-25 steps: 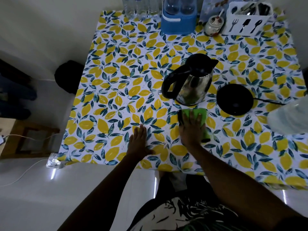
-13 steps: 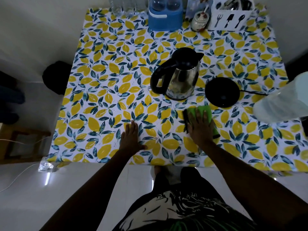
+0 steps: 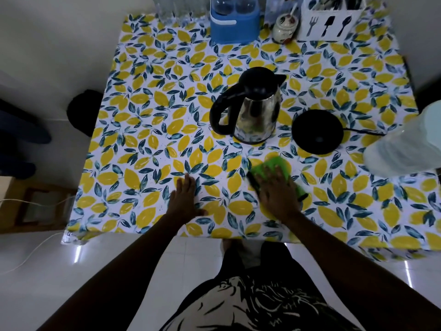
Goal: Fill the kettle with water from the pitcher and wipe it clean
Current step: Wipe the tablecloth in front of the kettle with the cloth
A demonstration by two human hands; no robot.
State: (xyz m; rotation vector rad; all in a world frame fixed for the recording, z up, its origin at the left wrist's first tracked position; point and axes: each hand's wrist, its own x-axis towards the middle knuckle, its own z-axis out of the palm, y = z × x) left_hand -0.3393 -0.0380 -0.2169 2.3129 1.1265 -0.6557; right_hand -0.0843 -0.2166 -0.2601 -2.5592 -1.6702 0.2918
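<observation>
Both hands lie flat with fingers spread: the left hand [image 3: 187, 199] on the bare tabletop [image 3: 148, 130], the right hand [image 3: 278, 192] pressing a green cloth [image 3: 272, 164]. The kettle [image 3: 255, 108], frame centre, stands lid-closed beside its base [image 3: 317, 132]; filling seems finished, wiping remains.

There is just the one view, from a camera worn on the person's head, high above the near edge of the table [image 3: 148, 75] and tilted steeply down and forward. Its wide lens bows the table's sides and takes in nearly the whole top, from the cutlery caddy [image 3: 330, 25] at the far edge back to the person's own shirt and the floor at the bottom of the frame. Both forearms reach in from below, closest to the lens.
</observation>
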